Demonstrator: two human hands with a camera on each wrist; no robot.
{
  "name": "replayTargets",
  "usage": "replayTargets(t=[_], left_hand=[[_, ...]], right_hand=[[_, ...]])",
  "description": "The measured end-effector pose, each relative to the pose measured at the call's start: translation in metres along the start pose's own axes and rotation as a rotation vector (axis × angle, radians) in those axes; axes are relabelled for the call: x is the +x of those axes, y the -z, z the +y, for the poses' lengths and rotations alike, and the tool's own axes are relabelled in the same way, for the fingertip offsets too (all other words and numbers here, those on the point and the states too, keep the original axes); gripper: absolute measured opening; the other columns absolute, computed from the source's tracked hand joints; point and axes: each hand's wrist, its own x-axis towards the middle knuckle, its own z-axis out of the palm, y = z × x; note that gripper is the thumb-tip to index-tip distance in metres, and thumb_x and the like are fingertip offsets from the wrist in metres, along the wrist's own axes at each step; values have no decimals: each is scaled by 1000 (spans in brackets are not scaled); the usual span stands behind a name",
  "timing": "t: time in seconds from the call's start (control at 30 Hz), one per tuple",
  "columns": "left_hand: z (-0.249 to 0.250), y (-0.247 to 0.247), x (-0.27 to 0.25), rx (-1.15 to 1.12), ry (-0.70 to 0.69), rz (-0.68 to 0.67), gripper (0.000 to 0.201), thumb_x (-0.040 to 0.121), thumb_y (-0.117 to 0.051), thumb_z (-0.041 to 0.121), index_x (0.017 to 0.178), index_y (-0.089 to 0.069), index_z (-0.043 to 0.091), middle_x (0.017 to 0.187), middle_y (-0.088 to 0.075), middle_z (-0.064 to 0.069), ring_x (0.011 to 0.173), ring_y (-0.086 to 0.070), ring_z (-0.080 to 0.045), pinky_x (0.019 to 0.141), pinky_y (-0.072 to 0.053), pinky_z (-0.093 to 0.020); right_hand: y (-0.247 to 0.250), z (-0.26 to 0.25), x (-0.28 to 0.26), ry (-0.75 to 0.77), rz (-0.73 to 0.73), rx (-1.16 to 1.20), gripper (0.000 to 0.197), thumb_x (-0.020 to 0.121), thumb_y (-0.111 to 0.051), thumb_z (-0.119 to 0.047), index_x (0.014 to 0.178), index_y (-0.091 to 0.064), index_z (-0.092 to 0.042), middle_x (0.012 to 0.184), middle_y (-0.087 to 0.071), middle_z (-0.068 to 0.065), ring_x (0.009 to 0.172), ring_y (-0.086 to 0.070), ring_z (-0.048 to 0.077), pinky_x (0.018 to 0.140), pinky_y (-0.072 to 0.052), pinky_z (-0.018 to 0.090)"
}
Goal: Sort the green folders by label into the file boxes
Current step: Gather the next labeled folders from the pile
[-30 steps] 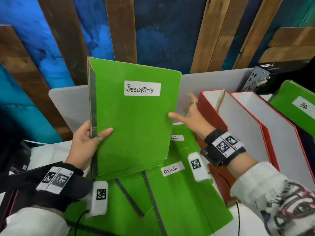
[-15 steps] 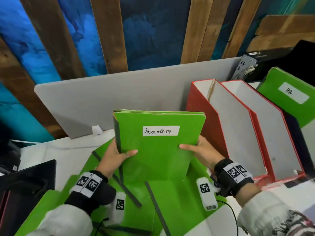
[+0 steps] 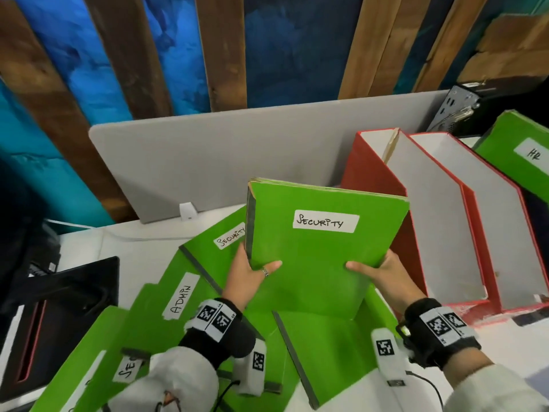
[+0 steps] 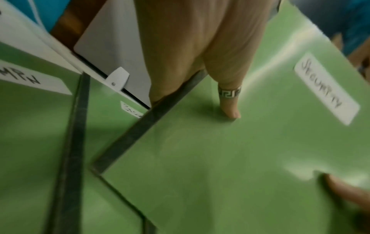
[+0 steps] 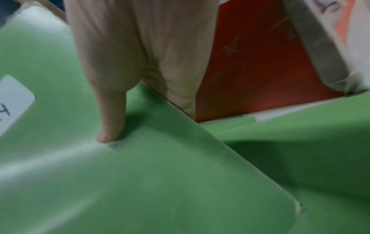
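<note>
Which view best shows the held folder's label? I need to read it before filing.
The head view: the label faces the camera and reads SECURITY sharply. The left wrist view shows it sideways and blurred; the right wrist view catches only a corner.

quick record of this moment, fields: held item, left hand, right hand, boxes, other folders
held item: Security folder, upright
left hand: left hand grips its dark spine edge, thumb on the front
right hand: right hand grips the opposite edge, thumb on the front
boxes: two red file boxes, at the right
other folders: Admin folder on the desk; HR folder far right
</note>
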Motion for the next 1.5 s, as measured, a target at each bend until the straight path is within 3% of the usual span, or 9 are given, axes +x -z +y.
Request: replayTargets(t=[0.1, 0.2, 0.37, 0.57, 0.83, 1.1, 1.3, 1.4, 1.5], left_hand=[[-16, 0, 0, 114, 106, -59, 80, 74, -76, 20, 139, -32, 13, 139, -48, -2, 130, -45, -19, 111, -34, -39], [-31, 12, 6, 139, 188, -41, 73, 77, -74, 24, 138, -34, 15, 134, -45, -2, 128, -43, -20, 110, -34, -40], [-81, 61, 30, 66, 424, 472, 60, 84, -66, 22, 135, -41, 2, 138, -47, -21, 126, -46, -36, 107, -38, -47], [-108, 79, 55, -83, 583, 533, 57, 85, -63, 20, 132, -44, -5, 66, -52, -9, 56, -48, -21, 54, -42, -32], [-74, 53, 50, -198, 334, 464, 3, 93, -53, 6, 94, -51, 8, 73, -52, -7, 60, -49, -18, 41, -49, -25], [-8, 71, 6, -250, -59, 568, 24, 99, -43, 12, 83, -53, 27, 82, -61, -4, 67, -57, -16, 51, -52, -21], [45, 110, -25, -125, -344, 563, 24, 99, -41, 16, 93, -56, 33, 92, -61, 5, 77, -59, -7, 75, -49, -26], [70, 114, -30, -149, -435, 479, 21, 98, -42, 20, 101, -58, 33, 104, -63, 5, 93, -58, -15, 91, -46, -39], [91, 101, -30, -222, -448, 330, 22, 101, -35, 16, 106, -53, 28, 107, -65, 8, 93, -64, -4, 86, -54, -26]], right_hand=[[4, 6, -7, -11, 12, -18, 58, 71, -77, -10, 125, -55, -5, 115, -69, 8, 99, -69, 17, 83, -57, 30], [7, -1, -8, 31, 33, -6, 85, 51, -88, -43, 123, -57, -10, 115, -69, 6, 104, -67, 23, 91, -54, 40], [14, -17, -9, 124, 84, -10, 72, 66, -79, -28, 130, -49, -16, 120, -67, 4, 110, -64, 23, 93, -53, 39], [12, -25, -17, 150, 94, -35, 62, 73, -71, -20, 128, -43, -29, 130, -58, -1, 121, -55, 15, 107, -41, 43], [19, -23, -17, 224, 107, -39, 61, 82, -65, -2, 121, -41, -43, 134, -54, -2, 127, -49, 15, 111, -35, 40], [29, -35, -15, 268, 70, 9, 54, 86, -59, 3, 126, -41, -29, 118, -56, -18, 98, -56, -20, 82, -44, 1], [30, -50, -15, 274, 26, 58, 58, 86, -62, -3, 138, -40, -17, 137, -54, 2, 126, -51, 15, 108, -40, 40], [22, -68, -10, 305, -6, 71, 50, 84, -62, -2, 129, -48, -19, 128, -61, 1, 118, -58, 13, 103, -45, 38], [9, -89, -7, 328, -51, 129, 46, 78, -64, -9, 120, -52, -25, 121, -65, -1, 111, -63, 16, 94, -51, 34]])
